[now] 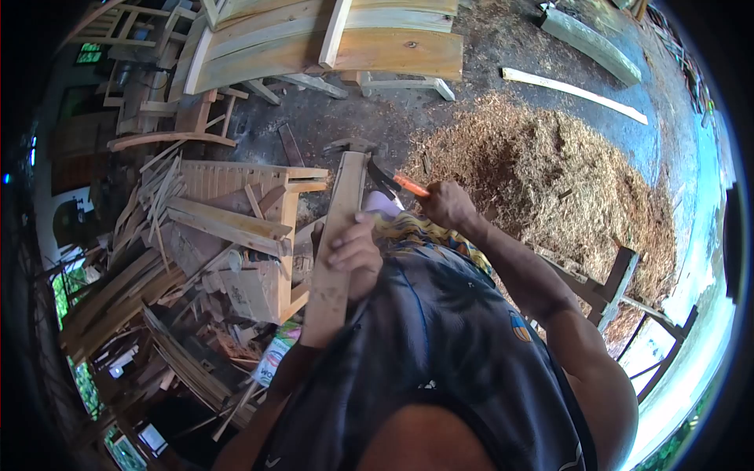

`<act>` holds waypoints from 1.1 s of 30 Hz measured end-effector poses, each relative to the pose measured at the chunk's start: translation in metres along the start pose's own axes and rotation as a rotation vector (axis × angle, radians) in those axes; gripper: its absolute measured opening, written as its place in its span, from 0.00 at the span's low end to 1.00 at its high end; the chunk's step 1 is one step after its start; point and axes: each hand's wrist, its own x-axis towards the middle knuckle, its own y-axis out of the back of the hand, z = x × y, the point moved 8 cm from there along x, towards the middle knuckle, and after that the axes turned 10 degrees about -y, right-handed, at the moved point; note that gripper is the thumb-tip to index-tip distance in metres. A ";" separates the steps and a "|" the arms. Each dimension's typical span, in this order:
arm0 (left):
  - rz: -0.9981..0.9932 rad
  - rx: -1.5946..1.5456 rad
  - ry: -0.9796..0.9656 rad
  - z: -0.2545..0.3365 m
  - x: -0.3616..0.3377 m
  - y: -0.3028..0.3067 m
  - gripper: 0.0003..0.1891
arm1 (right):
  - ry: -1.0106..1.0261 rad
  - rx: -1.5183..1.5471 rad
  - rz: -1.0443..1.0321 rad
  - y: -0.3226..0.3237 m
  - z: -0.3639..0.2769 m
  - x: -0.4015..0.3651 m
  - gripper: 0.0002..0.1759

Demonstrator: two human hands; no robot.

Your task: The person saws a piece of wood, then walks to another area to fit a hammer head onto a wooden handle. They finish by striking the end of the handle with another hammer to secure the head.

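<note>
My left hand (357, 255) is wrapped round a long flat wooden board (334, 228), its fingers lying across the face and right edge. The board slants from my chest away to the floor ahead. My right hand (449, 206) is closed on the orange handle of a hand tool (411, 186). The tool's dark curved head touches or nearly touches the board's right edge near its far end; exactly which tool it is I cannot tell. Patterned cloth and part of my leg show beneath the tool.
A large heap of wood shavings (550, 173) lies to the right. Ahead stands a planked wooden panel (393, 51). On the left are a wooden frame (287, 228) and stacked strips (118, 306). A long pale strip (577, 93) and a thick beam (593, 45) lie at upper right.
</note>
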 end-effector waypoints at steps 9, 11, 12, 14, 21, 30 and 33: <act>0.116 0.365 -0.072 0.007 -0.015 0.004 0.23 | 0.150 -0.516 0.074 -0.036 0.021 0.028 0.12; 0.081 0.192 -0.035 0.025 -0.020 0.005 0.29 | -0.243 0.059 0.075 0.001 0.062 0.029 0.19; 0.040 0.171 0.088 0.018 -0.025 -0.003 0.27 | -0.257 0.076 0.070 0.024 0.052 0.014 0.21; 0.007 0.190 0.223 0.013 -0.038 -0.005 0.27 | -0.092 0.081 0.179 0.047 0.041 -0.011 0.21; -0.060 0.652 0.510 0.006 -0.028 -0.032 0.32 | 0.116 0.312 0.115 0.066 0.010 -0.034 0.15; 0.097 0.801 0.458 -0.004 -0.037 -0.033 0.32 | 0.267 0.307 0.193 0.088 -0.025 -0.047 0.16; 0.185 0.885 0.398 -0.002 -0.036 -0.033 0.32 | 0.398 0.370 0.209 0.098 -0.036 -0.059 0.16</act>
